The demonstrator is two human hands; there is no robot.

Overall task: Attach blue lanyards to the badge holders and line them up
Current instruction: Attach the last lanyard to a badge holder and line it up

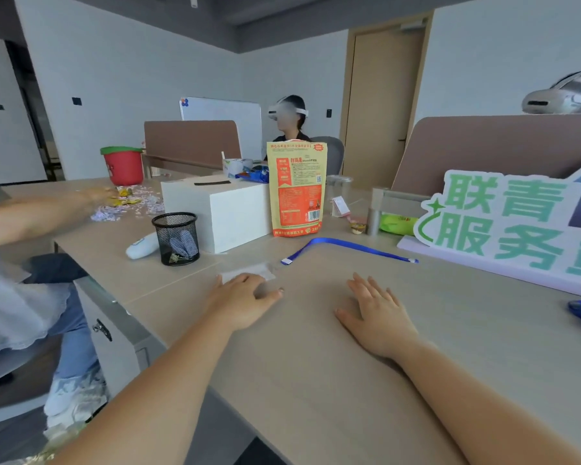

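Plastic badge holder (249,272) beneath left hand (245,302); right hand (376,313) lies flat

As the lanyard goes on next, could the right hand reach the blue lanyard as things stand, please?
Probably yes: the right hand lies flat on the table, the blue lanyard lies just beyond it, nothing between.

— "That lanyard (349,245) is bright blue, white at one tip."
— "And the badge holder (249,272) is clear, almost milky against the pale beige wood-grain desk (316,380)."
— "The snack pouch (297,191) is orange with a yellowish border and a white barcode patch."
— "Black mesh on the pen cup (176,238), plain white on the box (225,209)."
— "Red bucket (123,167), green rim. The sign (503,226) has mint-green characters on white, with a lilac base."
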